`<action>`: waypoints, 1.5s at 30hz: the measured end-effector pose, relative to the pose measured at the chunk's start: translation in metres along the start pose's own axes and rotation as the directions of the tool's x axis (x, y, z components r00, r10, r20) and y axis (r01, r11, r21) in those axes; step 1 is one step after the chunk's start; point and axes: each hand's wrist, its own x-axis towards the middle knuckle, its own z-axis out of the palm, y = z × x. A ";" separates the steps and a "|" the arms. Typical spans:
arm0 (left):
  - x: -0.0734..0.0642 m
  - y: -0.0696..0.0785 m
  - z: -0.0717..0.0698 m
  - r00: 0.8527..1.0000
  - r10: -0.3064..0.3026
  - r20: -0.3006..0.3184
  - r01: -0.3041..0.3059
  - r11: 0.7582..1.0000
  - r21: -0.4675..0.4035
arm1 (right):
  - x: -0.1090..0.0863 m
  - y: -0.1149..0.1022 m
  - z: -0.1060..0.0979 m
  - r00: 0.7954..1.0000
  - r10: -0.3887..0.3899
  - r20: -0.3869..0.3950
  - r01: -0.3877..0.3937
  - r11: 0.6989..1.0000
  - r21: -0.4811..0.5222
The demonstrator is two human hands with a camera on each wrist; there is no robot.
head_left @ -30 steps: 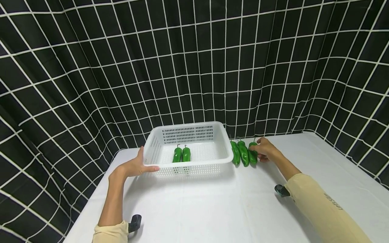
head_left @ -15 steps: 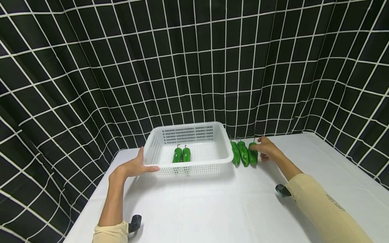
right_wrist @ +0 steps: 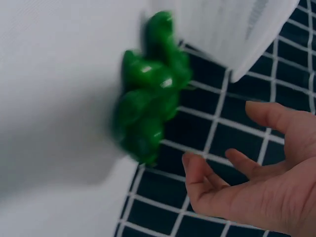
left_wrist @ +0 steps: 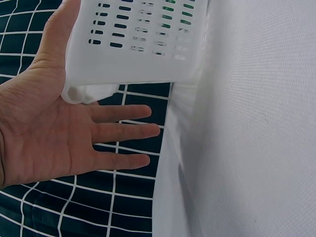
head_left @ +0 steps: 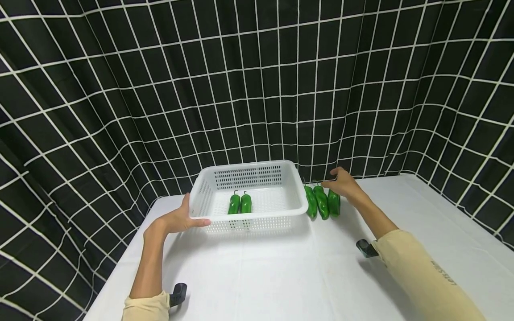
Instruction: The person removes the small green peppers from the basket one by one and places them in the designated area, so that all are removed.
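A white plastic basket [head_left: 273, 216] with slotted walls stands toward the back of the table. Two green chili peppers [head_left: 246, 205] lie side by side in it. My left hand [head_left: 176, 220] rests against its front left corner, thumb along the front rim; in the left wrist view three fingers [left_wrist: 126, 132] stretch out straight below the basket. Right of the basket, a row of three more green chili peppers [head_left: 322, 203] lies on the table. Over the top of the rightmost chili pepper [head_left: 334, 205], my right hand [head_left: 346, 183] has thumb and fingers apart, holding nothing.
White cloth covers the table [head_left: 273, 276]. Behind and on both sides hangs a black curtain [head_left: 249, 89] with a white grid. Dark wrist cameras [head_left: 178, 294] stick out from both sleeves.
My right hand has moved up and slightly left off the rightmost chili pepper, its fingers spreading apart; that pepper stays on the table. My left hand and the basket keep their places.
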 end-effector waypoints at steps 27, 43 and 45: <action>0.002 -0.004 0.002 0.999 0.037 -0.022 -0.038 0.998 -0.042 | -0.013 -0.124 0.091 0.980 -0.197 0.002 0.193 0.963 0.190; 0.003 -0.002 0.004 0.999 0.051 -0.019 -0.051 0.998 -0.040 | 0.011 -0.134 0.164 0.976 -0.044 0.214 0.001 0.980 0.201; 0.003 -0.002 0.004 0.998 0.054 -0.023 -0.055 0.998 -0.041 | 0.011 -0.135 0.168 0.972 -0.052 0.227 0.024 0.992 0.123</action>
